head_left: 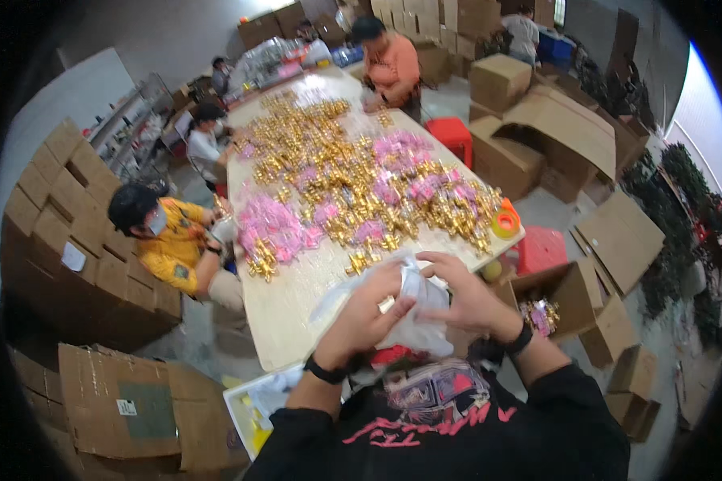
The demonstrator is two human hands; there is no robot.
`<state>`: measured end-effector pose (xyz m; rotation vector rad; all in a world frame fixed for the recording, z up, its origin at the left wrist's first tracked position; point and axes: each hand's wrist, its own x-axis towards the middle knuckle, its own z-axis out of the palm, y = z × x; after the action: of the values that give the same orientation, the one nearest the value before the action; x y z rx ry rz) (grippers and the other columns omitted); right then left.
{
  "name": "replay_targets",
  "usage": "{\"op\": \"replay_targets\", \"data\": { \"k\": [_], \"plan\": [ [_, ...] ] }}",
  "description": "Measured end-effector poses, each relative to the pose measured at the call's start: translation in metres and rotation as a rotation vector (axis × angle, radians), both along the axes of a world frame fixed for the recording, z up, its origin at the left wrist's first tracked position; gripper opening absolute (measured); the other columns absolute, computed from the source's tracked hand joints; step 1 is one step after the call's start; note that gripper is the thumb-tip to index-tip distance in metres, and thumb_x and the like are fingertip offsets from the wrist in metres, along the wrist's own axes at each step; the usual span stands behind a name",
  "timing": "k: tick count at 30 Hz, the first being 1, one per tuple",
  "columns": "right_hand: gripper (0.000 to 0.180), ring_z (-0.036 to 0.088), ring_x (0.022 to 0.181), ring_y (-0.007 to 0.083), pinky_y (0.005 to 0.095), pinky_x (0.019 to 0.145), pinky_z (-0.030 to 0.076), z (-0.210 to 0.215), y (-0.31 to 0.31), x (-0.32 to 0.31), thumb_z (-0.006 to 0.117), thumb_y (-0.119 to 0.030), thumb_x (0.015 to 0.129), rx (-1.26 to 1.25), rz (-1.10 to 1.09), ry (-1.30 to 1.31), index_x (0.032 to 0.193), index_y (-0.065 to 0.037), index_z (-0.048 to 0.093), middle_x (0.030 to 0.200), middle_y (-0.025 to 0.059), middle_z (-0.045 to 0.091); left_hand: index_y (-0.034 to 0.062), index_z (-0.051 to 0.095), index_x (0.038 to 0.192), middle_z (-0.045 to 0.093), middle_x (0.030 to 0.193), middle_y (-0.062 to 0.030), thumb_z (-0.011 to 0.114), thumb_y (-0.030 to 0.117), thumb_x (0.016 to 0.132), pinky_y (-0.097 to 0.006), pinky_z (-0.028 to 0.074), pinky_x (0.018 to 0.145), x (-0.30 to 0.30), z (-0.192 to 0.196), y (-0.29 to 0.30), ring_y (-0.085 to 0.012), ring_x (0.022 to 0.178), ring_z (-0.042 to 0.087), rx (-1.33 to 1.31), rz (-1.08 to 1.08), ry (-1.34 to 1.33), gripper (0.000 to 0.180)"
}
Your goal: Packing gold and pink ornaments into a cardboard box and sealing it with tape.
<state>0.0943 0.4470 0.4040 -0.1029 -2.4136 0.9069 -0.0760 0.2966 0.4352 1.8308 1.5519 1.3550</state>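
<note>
Between my two hands, at the near end of the table, is a thin translucent plastic bag [422, 309]. My left hand [369, 309] is closed on its left side, thumb pointing inward. My right hand [467, 295] curls over the bag's right side, with the fingers bent at its upper edge. Whatever the bag may contain cannot be made out. Just past my hands, shiny gold figure-shaped pieces [363, 260] lie at the edge of a large heap. Pink pieces [274, 228] in clear wrapping are mixed into that heap.
The long pale table [285, 321] carries the heap. An orange tape roll [505, 220] sits at its right corner. An open carton [565, 297] with wrapped pieces stands right, beside a red stool [541, 248]. A person in yellow [172, 244] works at left; another in orange [393, 68] stands far off.
</note>
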Motion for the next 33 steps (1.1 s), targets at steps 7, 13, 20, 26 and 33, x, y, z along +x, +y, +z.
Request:
{"op": "replay_targets", "data": {
  "k": [7, 13, 20, 26, 33],
  "plan": [
    [0.028, 0.061, 0.089, 0.0105, 0.0272, 0.079, 0.049, 0.016, 0.053, 0.079, 0.067, -0.016, 0.087, -0.775, -0.319, 0.012, 0.110, 0.000, 0.063, 0.100, 0.0023, 0.066, 0.0012, 0.056, 0.115, 0.057, 0.122, -0.0169, 0.060, 0.031, 0.092, -0.042, 0.036, 0.104, -0.039, -0.047, -0.033, -0.0321, 0.123, 0.049, 0.432, 0.661, -0.129, 0.038],
    [0.035, 0.060, 0.102, 0.0147, 0.0298, 0.090, 0.047, -0.009, 0.081, 0.172, 0.061, -0.014, 0.092, -0.930, -0.426, 0.084, 0.122, 0.002, 0.055, 0.112, 0.0077, 0.064, -0.0004, 0.033, 0.139, 0.053, 0.127, -0.0148, 0.063, 0.037, 0.091, -0.039, 0.038, 0.102, 0.010, -0.159, -0.029, -0.0260, 0.118, 0.052, 0.111, 0.350, -0.955, 0.068],
    [0.035, 0.060, 0.101, 0.0150, 0.0303, 0.089, 0.047, -0.010, 0.082, 0.222, 0.059, -0.017, 0.095, -0.891, -0.587, 0.052, 0.123, 0.003, 0.054, 0.113, 0.0082, 0.064, 0.0019, 0.059, 0.108, 0.062, 0.096, -0.0011, 0.075, 0.016, 0.081, -0.020, 0.044, 0.079, 0.054, -0.159, 0.026, -0.0046, 0.090, 0.056, -0.617, -0.569, -0.803, 0.034],
    [0.035, 0.060, 0.101, 0.0152, 0.0304, 0.089, 0.047, -0.038, 0.099, 0.280, 0.058, -0.015, 0.094, -0.885, -0.678, 0.044, 0.124, 0.003, 0.053, 0.115, 0.0085, 0.063, 0.0013, 0.051, 0.114, 0.061, 0.093, -0.0006, 0.067, 0.008, 0.087, -0.020, 0.044, 0.076, 0.122, -0.126, 0.074, -0.0070, 0.084, 0.056, -0.422, -0.090, -0.975, 0.031],
    [0.035, 0.059, 0.104, 0.0155, 0.0312, 0.092, 0.047, -0.056, 0.116, 0.322, 0.057, -0.012, 0.094, -1.121, -0.507, 0.213, 0.126, 0.002, 0.054, 0.115, 0.0069, 0.064, 0.0007, 0.051, 0.129, 0.063, 0.104, -0.0025, 0.063, 0.018, 0.093, -0.024, 0.046, 0.078, 0.174, -0.178, 0.165, -0.0106, 0.085, 0.057, -0.575, -0.137, -1.064, 0.042]
  ]
}}
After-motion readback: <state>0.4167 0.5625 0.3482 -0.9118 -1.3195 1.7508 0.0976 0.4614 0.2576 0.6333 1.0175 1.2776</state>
